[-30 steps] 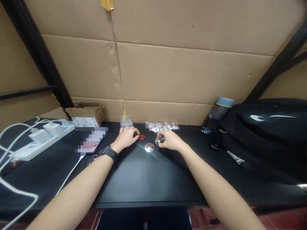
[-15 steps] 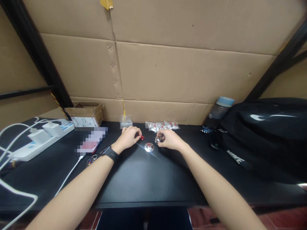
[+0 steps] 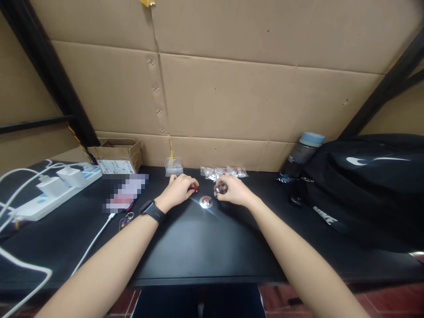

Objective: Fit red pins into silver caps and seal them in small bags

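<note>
Between my hands a shiny round metal disc (image 3: 206,202) with a red centre lies flat on the black table (image 3: 198,251). My left hand (image 3: 178,191), with a dark watch on its wrist, rests to the disc's left, its thumb and fingers closed on a small red piece (image 3: 195,189). Just right of the disc, my right hand (image 3: 234,191) pinches a round, shiny metal piece (image 3: 220,190) by its edges, tilted up off the table. The fingers partly cover both held pieces, and their exact kind is too small to make out.
Several clear packets (image 3: 225,172) with red and silver contents lie at the back, beside a clear plastic bag (image 3: 174,166). A cardboard box (image 3: 115,157), power strip (image 3: 56,194), blurred-out phone (image 3: 127,194) and keyring (image 3: 126,220) are left. A bottle (image 3: 301,154) and black backpack (image 3: 367,194) stand right.
The view has tipped slightly. My left fingers have shifted a little around the small red piece. My right hand keeps its pinch on the round metal piece, and the disc stays put.
</note>
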The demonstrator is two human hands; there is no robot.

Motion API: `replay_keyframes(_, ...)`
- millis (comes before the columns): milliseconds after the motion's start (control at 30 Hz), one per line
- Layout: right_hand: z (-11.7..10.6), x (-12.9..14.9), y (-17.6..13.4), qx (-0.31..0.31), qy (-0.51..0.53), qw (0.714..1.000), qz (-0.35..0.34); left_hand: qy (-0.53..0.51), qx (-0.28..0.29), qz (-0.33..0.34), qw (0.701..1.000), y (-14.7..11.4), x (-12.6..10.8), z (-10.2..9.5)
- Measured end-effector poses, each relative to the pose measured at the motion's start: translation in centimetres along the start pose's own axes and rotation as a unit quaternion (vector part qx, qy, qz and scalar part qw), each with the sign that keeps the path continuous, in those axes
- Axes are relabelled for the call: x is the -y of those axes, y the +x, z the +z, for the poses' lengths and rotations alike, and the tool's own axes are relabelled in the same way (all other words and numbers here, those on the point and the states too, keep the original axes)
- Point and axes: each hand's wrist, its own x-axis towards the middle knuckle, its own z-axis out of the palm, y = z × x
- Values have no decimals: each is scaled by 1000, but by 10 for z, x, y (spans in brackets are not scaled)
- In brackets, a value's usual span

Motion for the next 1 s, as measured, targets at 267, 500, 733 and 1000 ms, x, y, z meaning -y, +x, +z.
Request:
replay_keyframes(267, 1, 0, 0, -3, -4, 1000, -2, 3, -7, -14, 1000, 0, -5, -2)
replay_keyframes(500, 0, 0, -1, -16, 14, 1000, -13, 56, -55, -33, 996, 1, -2, -1)
replay_keyframes(733, 0, 6, 1, -25, 102, 994, 5, 55, -92, -60, 992, 1, 1, -5)
replay_keyframes(1000, 0, 14, 1, -54, 257, 964, 28, -52, -114, -60, 990, 2, -29, -15)
